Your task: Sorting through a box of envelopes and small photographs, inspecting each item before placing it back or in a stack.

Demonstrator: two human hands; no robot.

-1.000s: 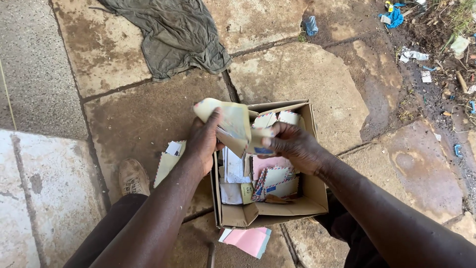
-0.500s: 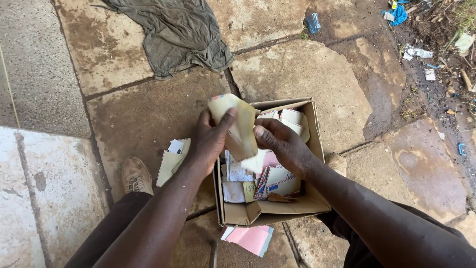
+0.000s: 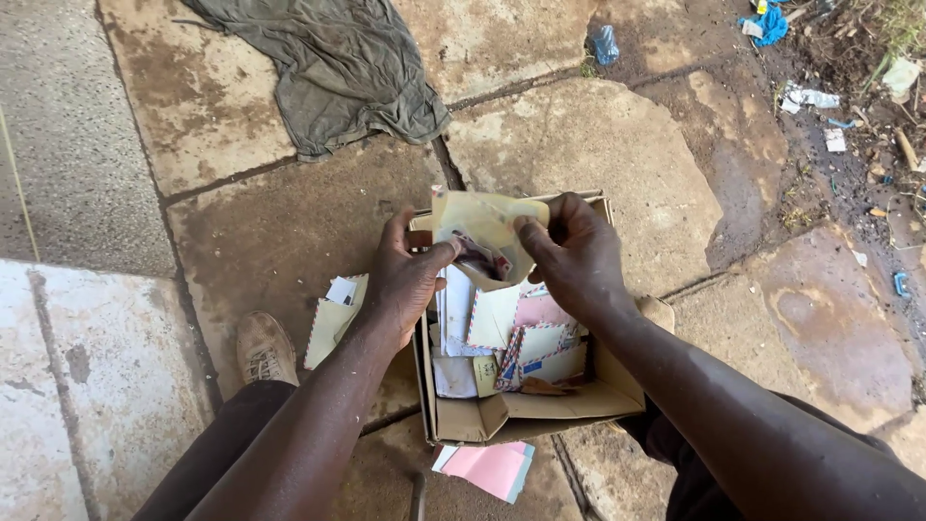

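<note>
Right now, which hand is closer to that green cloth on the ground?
Left. The left hand is just below the green cloth; the right hand is farther off, to its lower right.

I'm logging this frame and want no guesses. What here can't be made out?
Head view only:
- Yellowish envelope: its lower part is covered by left hand and right hand.
- Cardboard box: its bottom is buried under envelopes.
- Pink papers: partly hidden under the box.
- Litter: too small to identify.
</note>
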